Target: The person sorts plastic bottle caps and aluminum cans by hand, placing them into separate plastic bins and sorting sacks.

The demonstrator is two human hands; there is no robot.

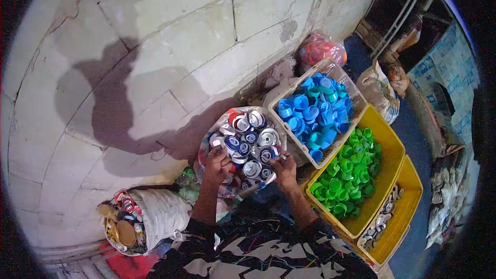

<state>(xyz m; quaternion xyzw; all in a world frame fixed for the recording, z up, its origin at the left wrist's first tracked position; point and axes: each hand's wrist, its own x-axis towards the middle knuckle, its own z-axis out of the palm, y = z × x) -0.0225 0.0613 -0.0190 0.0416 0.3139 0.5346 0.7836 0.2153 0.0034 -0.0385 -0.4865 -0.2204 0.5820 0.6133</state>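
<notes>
Your left hand [218, 164] and right hand [284, 169], fingers curled, flank the plastic bag [205, 142] heaped with crushed drink cans [251, 137]; whether they pinch its rim cannot be told. Should the rim sag, cans could spill toward the adjacent crate [290, 137] of blue caps [310, 111].

The left hand [219, 164] and the right hand [285, 170] hide parts of the round, clear plastic bag [281, 132] filled with silver, blue and red pieces; whether the fingers grip its rim cannot be told. The bottom edge cuts off the black shirt with pale patches [268, 253]. Small greyish pieces [381, 221] in the narrow yellow plastic bin [412, 178] are too tiny to identify. Red contents blur inside the bulging see-through plastic sack [323, 51]. Dark vignetting swallows the light-blue patterned sheet's [445, 70] right side.
</notes>
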